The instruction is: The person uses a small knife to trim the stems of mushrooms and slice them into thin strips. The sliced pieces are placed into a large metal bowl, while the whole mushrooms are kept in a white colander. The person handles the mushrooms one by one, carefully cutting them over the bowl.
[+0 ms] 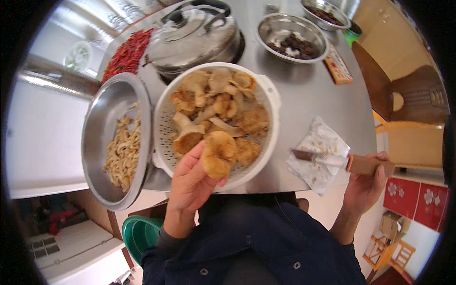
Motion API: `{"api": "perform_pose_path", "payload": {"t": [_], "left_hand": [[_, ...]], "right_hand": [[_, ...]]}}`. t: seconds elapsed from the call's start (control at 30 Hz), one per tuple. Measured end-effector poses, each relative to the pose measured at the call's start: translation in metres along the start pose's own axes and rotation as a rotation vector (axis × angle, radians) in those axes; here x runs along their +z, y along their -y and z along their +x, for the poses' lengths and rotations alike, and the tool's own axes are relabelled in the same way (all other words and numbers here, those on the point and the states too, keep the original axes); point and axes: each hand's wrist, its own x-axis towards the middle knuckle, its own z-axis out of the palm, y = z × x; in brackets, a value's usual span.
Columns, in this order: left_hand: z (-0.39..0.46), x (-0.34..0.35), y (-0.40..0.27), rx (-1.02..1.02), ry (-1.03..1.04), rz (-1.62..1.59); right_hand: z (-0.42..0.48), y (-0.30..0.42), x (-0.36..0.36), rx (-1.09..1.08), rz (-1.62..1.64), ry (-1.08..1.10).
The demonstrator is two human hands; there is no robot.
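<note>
Between the fingers of my left hand (190, 178) is a tan mushroom (219, 153), above the near side of a white plastic colander (160, 131). More large mushrooms (221, 85) lie in that colander. My right hand (367, 185) is closed around the brown handle of a knife (367, 165), whose blade points left over a crumpled white paper tissue (320, 142) dotted with small scraps. A tilted steel basin (98, 142) at the left holds a heap of pale mushroom strips (124, 153).
Behind the colander stands a lidded steel pan (192, 39), with dried red chillies (130, 53) to its left. Steel bowls with dark pieces (263, 39) (322, 25) and a small box (338, 66) are at the back right. A green tub (139, 235) is below the table's left edge.
</note>
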Motion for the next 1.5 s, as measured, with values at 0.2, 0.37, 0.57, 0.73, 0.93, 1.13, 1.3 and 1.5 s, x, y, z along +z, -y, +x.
{"api": "perform_pose_path", "payload": {"t": [0.2, 0.37, 0.57, 0.73, 0.93, 1.13, 1.3, 1.5], "left_hand": [[-0.005, -0.008, 0.000, 0.039, 0.028, 0.004], [-0.003, -0.009, 0.005, 0.055, 0.105, -0.019], [0.001, -0.007, 0.005, 0.054, 0.107, 0.041], [0.000, -0.011, 0.006, 0.037, 0.082, -0.019], [-0.001, -0.003, 0.006, 0.036, -0.079, 0.037], [0.000, -0.005, 0.006, 0.005, -0.067, 0.051], [0.000, -0.004, 0.007, 0.023, -0.073, 0.038], [0.000, -0.004, 0.006, 0.013, -0.090, 0.065]], "right_hand": [[-0.005, 0.003, 0.058, -0.194, -0.133, 0.260], [-0.013, 0.002, 0.085, -0.301, -0.338, 0.302], [-0.011, 0.006, 0.087, -0.464, -0.430, 0.540], [-0.018, 0.018, 0.079, -0.466, -0.483, 0.706], [-0.011, 0.006, 0.082, -0.625, -0.290, 0.693], [-0.013, 0.000, 0.086, -0.589, -0.416, 0.721], [-0.013, 0.001, 0.087, -0.622, -0.418, 0.670], [-0.018, -0.006, 0.090, -0.637, -0.408, 0.634]]}}
